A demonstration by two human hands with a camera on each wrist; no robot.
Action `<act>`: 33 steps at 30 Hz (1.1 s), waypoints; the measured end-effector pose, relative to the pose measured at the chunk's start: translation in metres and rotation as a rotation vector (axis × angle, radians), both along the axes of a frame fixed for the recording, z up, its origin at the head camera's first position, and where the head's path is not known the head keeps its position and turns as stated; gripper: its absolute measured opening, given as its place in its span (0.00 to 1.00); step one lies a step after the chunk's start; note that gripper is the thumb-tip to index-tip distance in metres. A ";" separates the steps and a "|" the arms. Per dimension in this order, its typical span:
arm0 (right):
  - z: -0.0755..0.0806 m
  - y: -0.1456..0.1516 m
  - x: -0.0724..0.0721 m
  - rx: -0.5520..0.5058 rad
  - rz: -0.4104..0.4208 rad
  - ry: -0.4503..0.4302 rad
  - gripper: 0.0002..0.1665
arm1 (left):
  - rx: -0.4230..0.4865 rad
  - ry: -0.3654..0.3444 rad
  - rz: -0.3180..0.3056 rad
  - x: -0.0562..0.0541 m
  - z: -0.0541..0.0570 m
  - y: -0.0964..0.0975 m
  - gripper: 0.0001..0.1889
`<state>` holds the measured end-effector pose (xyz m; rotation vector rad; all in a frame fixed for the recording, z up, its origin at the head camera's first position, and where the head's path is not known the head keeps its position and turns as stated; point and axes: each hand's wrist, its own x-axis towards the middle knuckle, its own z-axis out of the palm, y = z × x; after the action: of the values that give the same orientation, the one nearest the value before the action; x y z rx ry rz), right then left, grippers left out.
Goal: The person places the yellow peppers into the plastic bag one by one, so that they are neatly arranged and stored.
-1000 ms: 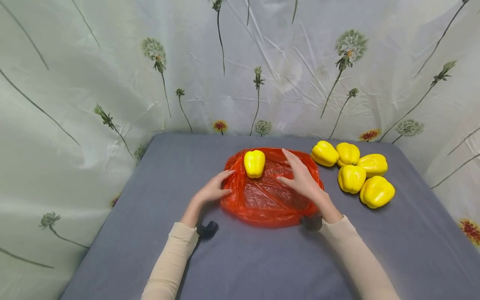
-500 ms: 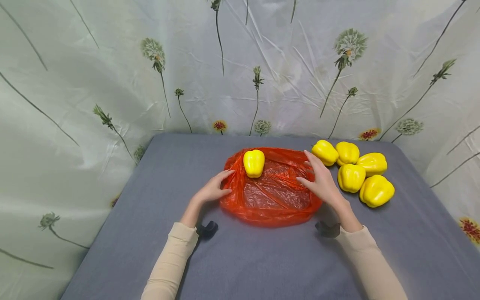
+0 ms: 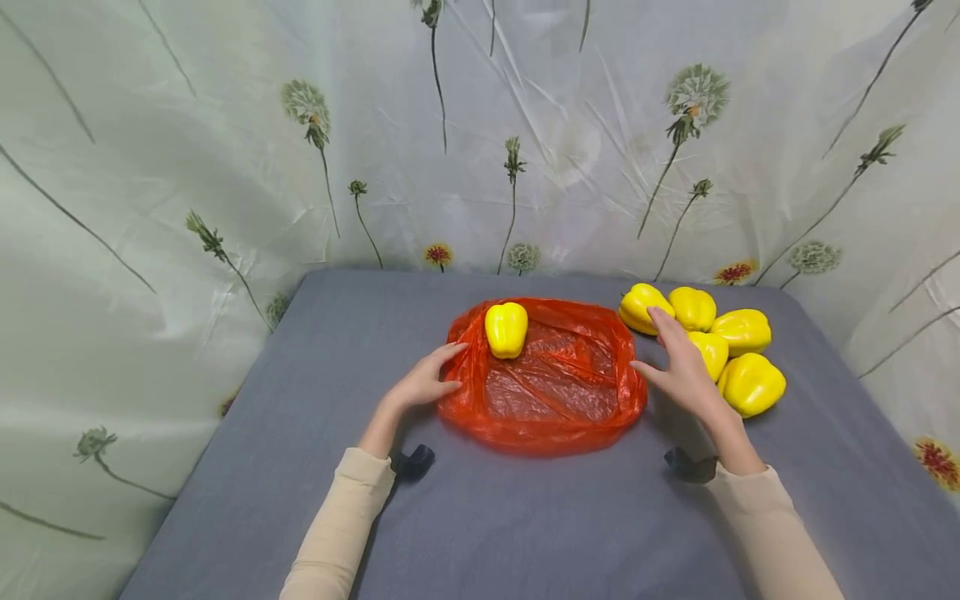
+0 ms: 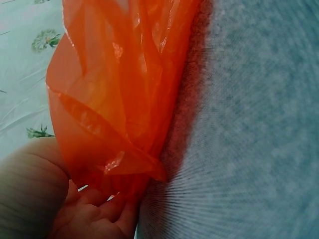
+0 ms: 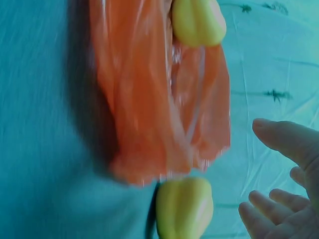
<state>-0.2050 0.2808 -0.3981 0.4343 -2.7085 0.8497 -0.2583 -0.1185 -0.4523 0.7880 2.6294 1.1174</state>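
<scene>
A red plastic bag (image 3: 555,433) lies spread with its mouth open on the table. One yellow bell pepper (image 3: 506,331) sits inside it toward the back left. My left hand (image 3: 422,379) holds the bag's left side, and the left wrist view has the gathered film (image 4: 117,114) running in between thumb and fingers. Just right of the bag, my right hand (image 3: 684,371) is spread with nothing in it. Its fingers overlap the group of yellow bell peppers (image 3: 752,385) in the head view. The right wrist view shows a loose pepper (image 5: 184,208) by the bag and the fingers apart from it.
Several yellow bell peppers, among them one at the back (image 3: 692,309), stand close together on the grey tablecloth (image 3: 360,317) at the back right. A flower-printed curtain (image 3: 570,167) hangs behind the table. A dark device (image 3: 414,462) sits at my left wrist.
My right hand has moved from over the bag to the right, out beside the loose peppers. My left hand, the bag and the pepper in it have stayed in place.
</scene>
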 end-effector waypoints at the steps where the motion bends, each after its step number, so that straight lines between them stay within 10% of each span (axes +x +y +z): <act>1: 0.001 0.003 0.001 0.010 -0.014 0.007 0.52 | -0.002 -0.004 0.001 0.000 0.001 0.000 0.34; 33: 0.001 0.076 0.003 0.217 -0.081 -0.130 0.54 | 0.004 -0.007 0.001 -0.001 -0.002 0.000 0.33</act>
<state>-0.2016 0.3569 -0.3973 0.3196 -2.9302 0.5834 -0.2588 -0.1186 -0.4542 0.7824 2.6226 1.1238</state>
